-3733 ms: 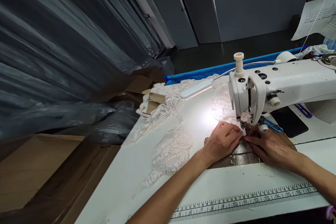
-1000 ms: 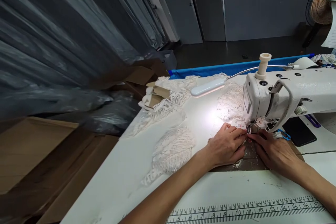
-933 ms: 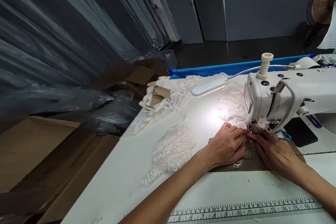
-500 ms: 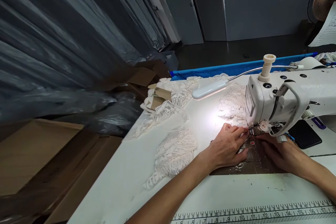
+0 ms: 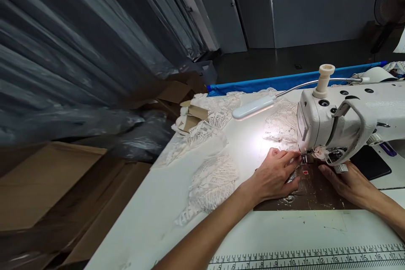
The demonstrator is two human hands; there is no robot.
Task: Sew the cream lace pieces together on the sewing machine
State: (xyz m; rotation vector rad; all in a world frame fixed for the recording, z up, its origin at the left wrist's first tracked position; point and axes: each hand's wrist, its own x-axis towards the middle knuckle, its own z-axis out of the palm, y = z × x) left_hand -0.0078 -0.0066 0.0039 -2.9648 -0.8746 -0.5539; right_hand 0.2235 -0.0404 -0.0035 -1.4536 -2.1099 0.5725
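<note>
My left hand (image 5: pixel 276 175) lies at the sewing machine's needle, fingertips close beside the presser foot (image 5: pixel 305 159). Its fingers are bent and pressed together on a piece of lace (image 5: pixel 292 176), most of which the hand covers. To the right of the foot, my right hand (image 5: pixel 352 183) rests over the brown machine plate (image 5: pixel 325 192). Its thumb is stretched toward the needle, and nothing shows in its grasp; the other fingers are partly hidden behind the white sewing machine (image 5: pixel 319 114). A small red-and-white mark (image 5: pixel 305 172) shows on the plate.
Heaps of white lace (image 5: pixel 213 181) lie on the white table (image 5: pixel 142 211). A lamp (image 5: pixel 253 108) shines over the needle. A black phone (image 5: pixel 371 163) lies under the machine arm. A printed ruler (image 5: pixel 303 260) runs along the front. Cardboard boxes (image 5: pixel 47 185) stand at left.
My right hand has drawn back to the right, away from the presser foot, uncovering more of the brown plate. My left hand stays on the lace. The view has shifted slightly.
</note>
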